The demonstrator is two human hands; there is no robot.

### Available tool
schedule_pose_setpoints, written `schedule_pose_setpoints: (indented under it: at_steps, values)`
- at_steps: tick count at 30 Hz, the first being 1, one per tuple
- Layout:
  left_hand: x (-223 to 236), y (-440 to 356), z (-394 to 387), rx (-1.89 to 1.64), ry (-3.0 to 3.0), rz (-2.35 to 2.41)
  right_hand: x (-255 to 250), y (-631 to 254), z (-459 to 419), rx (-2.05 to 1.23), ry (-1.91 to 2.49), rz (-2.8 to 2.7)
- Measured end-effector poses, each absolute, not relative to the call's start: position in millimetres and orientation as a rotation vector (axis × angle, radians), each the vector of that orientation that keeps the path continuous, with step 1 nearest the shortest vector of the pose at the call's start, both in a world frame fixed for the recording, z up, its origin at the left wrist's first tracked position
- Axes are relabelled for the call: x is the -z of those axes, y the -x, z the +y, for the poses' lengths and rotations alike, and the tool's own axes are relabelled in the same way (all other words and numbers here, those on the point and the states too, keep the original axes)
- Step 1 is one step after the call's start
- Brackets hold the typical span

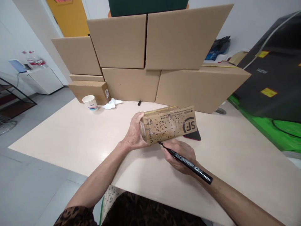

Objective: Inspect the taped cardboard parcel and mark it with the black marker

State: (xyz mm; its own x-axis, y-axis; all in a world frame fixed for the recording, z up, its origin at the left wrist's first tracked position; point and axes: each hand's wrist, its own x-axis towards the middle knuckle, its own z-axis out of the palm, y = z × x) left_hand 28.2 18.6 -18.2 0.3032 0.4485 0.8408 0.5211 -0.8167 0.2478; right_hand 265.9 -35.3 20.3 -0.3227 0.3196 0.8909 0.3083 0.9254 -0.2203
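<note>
My left hand (136, 133) grips the left end of a small brown cardboard box (169, 125), tilted up over the table. Black print, including "SF", and many short black marks cover the side facing me. Between the fingers of my right hand (180, 153) is a black marker (188, 164), its tip at the lower edge of the box; whether it touches cannot be made out. A black marker cap (139, 103) lies on the table farther back. Partly behind the box rests a dark flat object (194, 135), possibly a phone.
Large cardboard boxes (131, 84) are stacked along the back of the pale table (70, 135). A paper cup (90, 103) and a crumpled white tissue (112, 104) stand at the back left. To the right is a big black case (275, 69) over green material (263, 125).
</note>
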Motion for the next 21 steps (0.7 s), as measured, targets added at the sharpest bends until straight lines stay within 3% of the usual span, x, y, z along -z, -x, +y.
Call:
schedule_pose_setpoints:
  at_steps: [21]
  values:
    - [17.5, -28.1, 17.1, 1.515, 2.479, -0.928, -21.7, -259.1, -38.9, -0.097, 0.487, -1.895]
